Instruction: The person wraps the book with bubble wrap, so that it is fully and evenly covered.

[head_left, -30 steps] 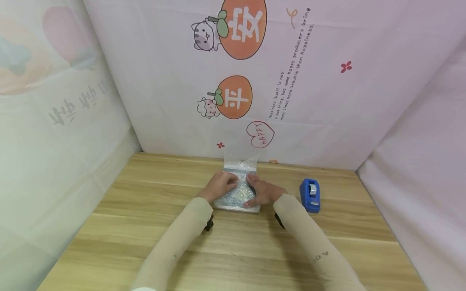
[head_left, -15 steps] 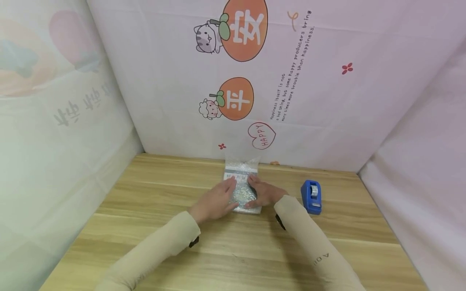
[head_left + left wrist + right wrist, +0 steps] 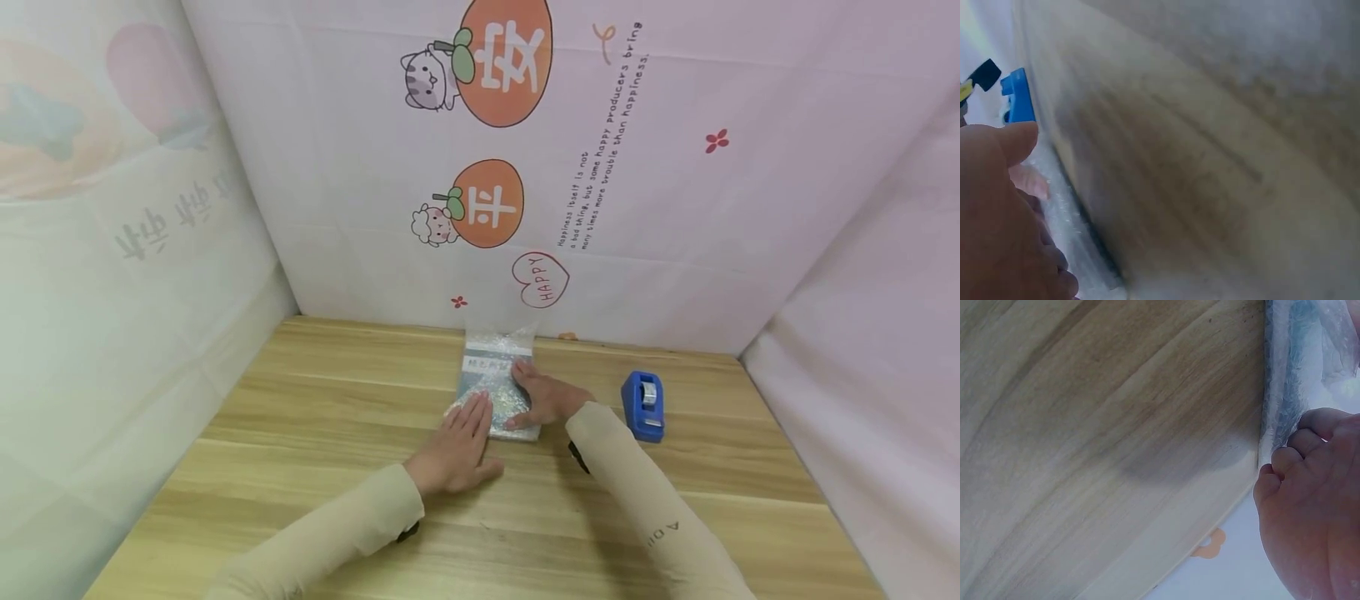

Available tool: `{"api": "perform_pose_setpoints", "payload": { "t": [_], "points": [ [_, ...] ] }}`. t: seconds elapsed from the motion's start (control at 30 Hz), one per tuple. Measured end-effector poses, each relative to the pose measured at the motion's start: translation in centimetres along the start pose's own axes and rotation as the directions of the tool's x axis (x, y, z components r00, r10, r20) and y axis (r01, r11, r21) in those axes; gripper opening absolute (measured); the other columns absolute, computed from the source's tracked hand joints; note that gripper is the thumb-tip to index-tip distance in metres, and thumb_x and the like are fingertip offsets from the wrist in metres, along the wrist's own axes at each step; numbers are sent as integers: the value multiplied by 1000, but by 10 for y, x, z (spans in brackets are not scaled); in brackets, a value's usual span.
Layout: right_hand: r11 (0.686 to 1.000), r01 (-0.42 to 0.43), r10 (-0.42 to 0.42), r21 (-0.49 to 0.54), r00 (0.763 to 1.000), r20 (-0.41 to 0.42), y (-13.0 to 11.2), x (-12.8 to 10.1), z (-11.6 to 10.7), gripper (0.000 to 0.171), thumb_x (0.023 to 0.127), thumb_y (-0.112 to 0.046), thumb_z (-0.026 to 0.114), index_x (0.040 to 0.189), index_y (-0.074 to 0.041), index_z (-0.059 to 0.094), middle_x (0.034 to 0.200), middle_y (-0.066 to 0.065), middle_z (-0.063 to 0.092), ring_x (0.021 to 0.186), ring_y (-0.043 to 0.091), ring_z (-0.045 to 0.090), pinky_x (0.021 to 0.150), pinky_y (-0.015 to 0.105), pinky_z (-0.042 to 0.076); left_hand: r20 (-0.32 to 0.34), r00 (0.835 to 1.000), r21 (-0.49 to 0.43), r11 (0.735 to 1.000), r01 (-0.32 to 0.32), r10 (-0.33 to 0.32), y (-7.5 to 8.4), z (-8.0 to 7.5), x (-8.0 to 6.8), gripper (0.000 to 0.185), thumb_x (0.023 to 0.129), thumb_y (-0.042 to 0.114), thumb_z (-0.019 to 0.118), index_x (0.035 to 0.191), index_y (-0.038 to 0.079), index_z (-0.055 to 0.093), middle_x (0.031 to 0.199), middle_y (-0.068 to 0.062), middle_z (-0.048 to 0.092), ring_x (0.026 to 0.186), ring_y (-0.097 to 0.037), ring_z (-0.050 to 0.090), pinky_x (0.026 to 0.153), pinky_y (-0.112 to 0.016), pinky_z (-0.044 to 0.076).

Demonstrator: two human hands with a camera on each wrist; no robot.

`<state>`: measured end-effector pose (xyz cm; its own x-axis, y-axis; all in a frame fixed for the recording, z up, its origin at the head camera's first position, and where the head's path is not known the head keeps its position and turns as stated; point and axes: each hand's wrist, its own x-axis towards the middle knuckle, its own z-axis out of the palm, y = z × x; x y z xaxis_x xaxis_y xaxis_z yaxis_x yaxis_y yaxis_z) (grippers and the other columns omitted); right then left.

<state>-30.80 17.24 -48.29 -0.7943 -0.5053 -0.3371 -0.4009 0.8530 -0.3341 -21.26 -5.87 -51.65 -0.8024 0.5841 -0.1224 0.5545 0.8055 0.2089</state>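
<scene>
A person in beige sleeves works at a wooden table [image 3: 300, 417] lined on three sides by a pale printed backdrop [image 3: 675, 208]. A bubble-wrapped packet [image 3: 495, 379], a strip of lettering visible through its far end, lies flat near the table's back edge. The right hand [image 3: 542, 394] rests on the packet's right half, palm down, fingers laid over the wrap; the right wrist view shows the fingertips [image 3: 1297, 447] bent against the packet's edge, though whether they pinch it or merely press cannot be told from that close, partial angle. The left hand [image 3: 457, 446] lies flat with straight fingers at the packet's near left corner, its fingertips on the wrap and its palm on the wood. The left wrist view is blurred, showing only the thumb beside the wrap. A blue tape dispenser [image 3: 642, 405] stands on the table just to the right of the right wrist, apart from the packet.
</scene>
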Motion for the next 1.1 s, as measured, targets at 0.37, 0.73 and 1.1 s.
{"api": "perform_pose_setpoints", "payload": {
  "t": [0.37, 0.73, 1.1],
  "points": [
    [1000, 0, 0, 2, 1000, -6, 0, 0, -1, 120, 91, -62, 74, 168, 0, 7, 178, 18, -3, 167, 35, 1, 136, 51, 14, -13, 1000, -21, 1000, 12, -12, -2, -1, 5, 98, 107, 62, 46, 168, -2, 5, 178, -20, -4, 167, -33, 0, 137, -51, 11],
    [1000, 5, -5, 8, 1000, 2, -1, 2, 0, 118, 92, -60, 74, 168, 1, 7, 178, 19, -4, 167, 36, 2, 136, 52, 15, 27, 999, -98, 994, 42, -39, -2, -10, 7, 98, 107, 59, 49, 168, -4, 6, 178, -22, -3, 167, -35, 0, 136, -54, 15],
    [1000, 3, -3, -13, 1000, 21, 2, 3, -2, 119, 93, -62, 73, 169, -1, 4, 179, 17, -6, 167, 35, -1, 136, 50, 14, 104, 992, -148, 985, 84, -69, -1, -23, 14, 96, 107, 61, 46, 167, -4, 12, 178, -22, 1, 167, -35, 5, 136, -53, 17]
  ]
}}
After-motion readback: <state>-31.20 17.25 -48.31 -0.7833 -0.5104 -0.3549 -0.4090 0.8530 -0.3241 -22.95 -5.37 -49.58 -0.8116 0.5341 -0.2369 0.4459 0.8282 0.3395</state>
